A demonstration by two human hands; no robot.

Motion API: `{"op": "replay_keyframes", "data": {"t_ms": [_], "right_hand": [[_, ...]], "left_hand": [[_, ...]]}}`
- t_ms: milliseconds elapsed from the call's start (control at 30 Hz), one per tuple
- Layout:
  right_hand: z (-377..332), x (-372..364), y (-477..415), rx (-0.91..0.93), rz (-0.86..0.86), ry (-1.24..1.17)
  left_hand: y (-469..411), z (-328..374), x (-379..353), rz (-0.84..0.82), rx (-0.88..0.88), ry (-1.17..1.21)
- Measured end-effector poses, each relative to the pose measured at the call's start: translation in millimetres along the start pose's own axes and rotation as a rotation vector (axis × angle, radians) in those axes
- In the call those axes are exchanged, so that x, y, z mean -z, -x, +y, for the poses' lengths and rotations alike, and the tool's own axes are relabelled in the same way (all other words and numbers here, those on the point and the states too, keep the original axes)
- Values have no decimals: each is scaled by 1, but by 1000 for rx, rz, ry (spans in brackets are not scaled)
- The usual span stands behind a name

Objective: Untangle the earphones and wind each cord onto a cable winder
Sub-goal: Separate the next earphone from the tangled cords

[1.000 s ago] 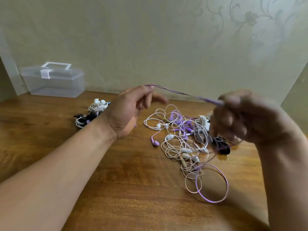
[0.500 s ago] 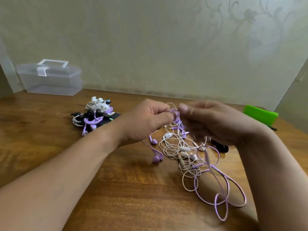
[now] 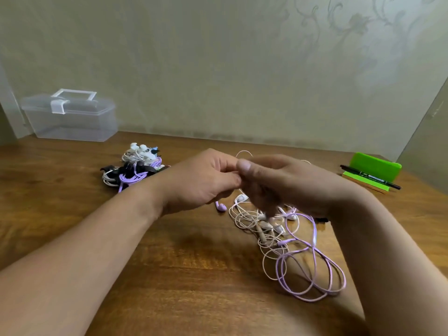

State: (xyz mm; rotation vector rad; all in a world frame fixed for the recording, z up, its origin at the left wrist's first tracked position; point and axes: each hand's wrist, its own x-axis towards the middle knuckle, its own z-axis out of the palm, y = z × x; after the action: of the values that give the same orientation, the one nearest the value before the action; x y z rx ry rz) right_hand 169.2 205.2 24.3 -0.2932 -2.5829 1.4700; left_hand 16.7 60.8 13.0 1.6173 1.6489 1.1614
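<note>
Both hands meet over the wooden surface (image 3: 169, 287), just above a tangle of earphones (image 3: 257, 226). The left hand (image 3: 203, 183) has its fingers curled, thumb pressed to forefinger in a pinch. It probably grips the purple cord (image 3: 312, 270), since a purple earbud (image 3: 221, 206) shows just under it, but the pinch itself hides what is held.

The right hand (image 3: 286, 185) touches the left fingertips with its thumb. Its fingers point down into the tangle and are blurred, so I cannot tell whether they grip anything.

The tangle is pale pink and white cords with several earbuds, lying under and just in front of the right hand. The purple cord runs out of it in wide loops towards the near edge.

To the left, behind the left wrist, lies a heap of wound earphones (image 3: 133, 168), white and purple on black winders. A clear plastic box (image 3: 70, 122) with a white handle stands by the wall. At far right a black marker pen (image 3: 368, 177) rests on a green stand (image 3: 374, 166). The white print on its barrel is too small to read.
</note>
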Motion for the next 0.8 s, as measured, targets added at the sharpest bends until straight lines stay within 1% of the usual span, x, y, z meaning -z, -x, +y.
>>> {"op": "replay_keyframes", "data": {"t_ms": [33, 67, 133, 167, 233, 300, 433, 500, 567, 600, 667, 700, 800], "right_hand": [[2, 0, 0, 0, -15, 53], [3, 4, 0, -3, 6, 114], [3, 12, 3, -4, 102, 178], [5, 18, 5, -4, 158, 153], [6, 26, 8, -22, 254, 30], [9, 30, 9, -20, 248, -42], [3, 18, 6, 57, 257, 192], [1, 5, 1, 63, 152, 189], [4, -2, -4, 17, 68, 131], [4, -1, -4, 7, 84, 155], [6, 7, -4, 4, 172, 236], [7, 11, -3, 6, 209, 236], [7, 15, -2, 64, 270, 189]], "left_hand": [[0, -1, 1, 6, 15, -13], [0, -3, 1, 9, 31, -19], [1, -6, 5, 6, 52, 17], [0, -8, 7, 6, 55, 51], [-2, -11, 12, 12, 61, 112], [-2, -13, 13, 13, 74, 141], [-2, -10, 6, -5, 70, 93], [-2, -9, 5, -3, 64, 70], [-3, -11, 8, 7, 62, 87], [-4, -13, 9, 18, 69, 103], [-5, -16, 10, 44, 81, 132], [-5, -17, 11, 47, 82, 140], [-4, -18, 10, -26, 89, 151]]}}
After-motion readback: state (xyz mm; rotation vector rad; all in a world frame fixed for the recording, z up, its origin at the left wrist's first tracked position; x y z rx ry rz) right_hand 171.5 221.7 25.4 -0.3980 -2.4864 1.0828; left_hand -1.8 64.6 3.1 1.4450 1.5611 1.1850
